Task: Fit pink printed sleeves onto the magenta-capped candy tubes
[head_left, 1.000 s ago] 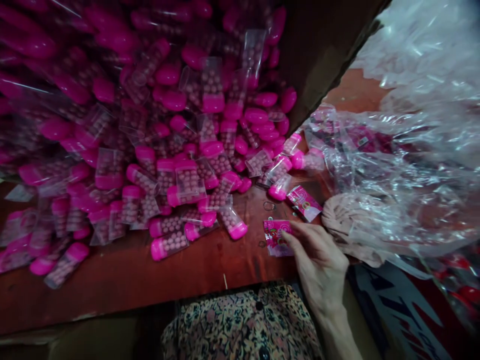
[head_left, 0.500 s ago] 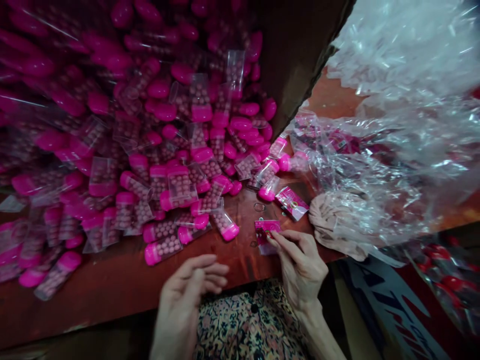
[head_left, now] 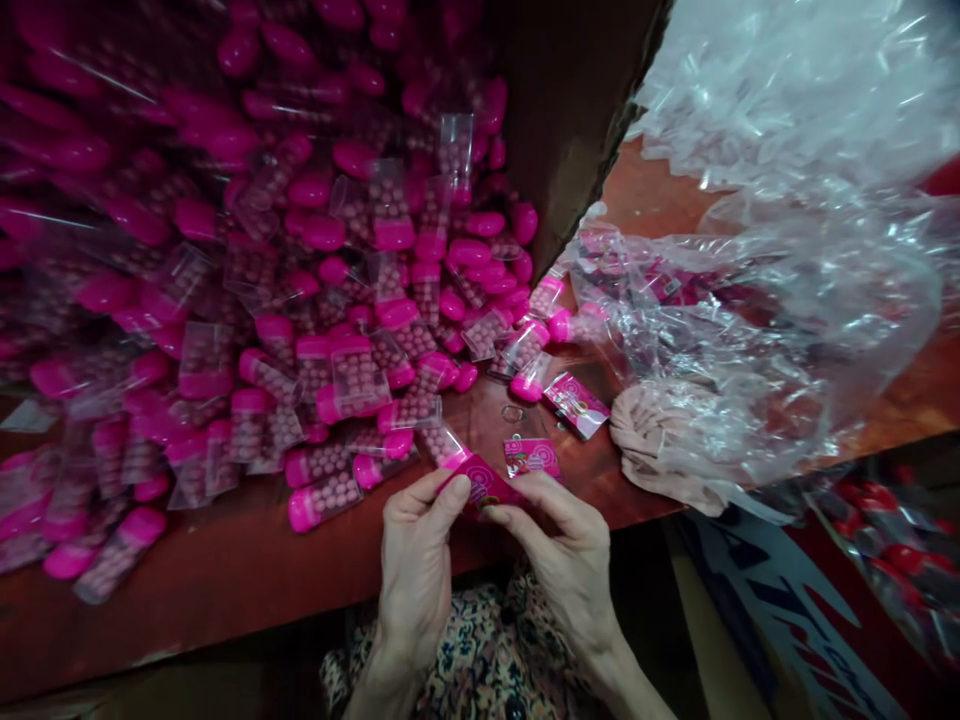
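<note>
Packet (head_left: 486, 482) aslant, long axis rightward-down

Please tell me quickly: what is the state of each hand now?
Left hand: closed, pinching one side of a pink printed label.
Right hand: closed, pinching the other side of the same label.

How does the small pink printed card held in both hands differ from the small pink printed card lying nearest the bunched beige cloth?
The held card is pinched between the left hand and the right hand; the lying card is in neither. The hands hide parts of the held card, while the lying card's printed face shows uncovered. Both are pink with printed designs.
</note>
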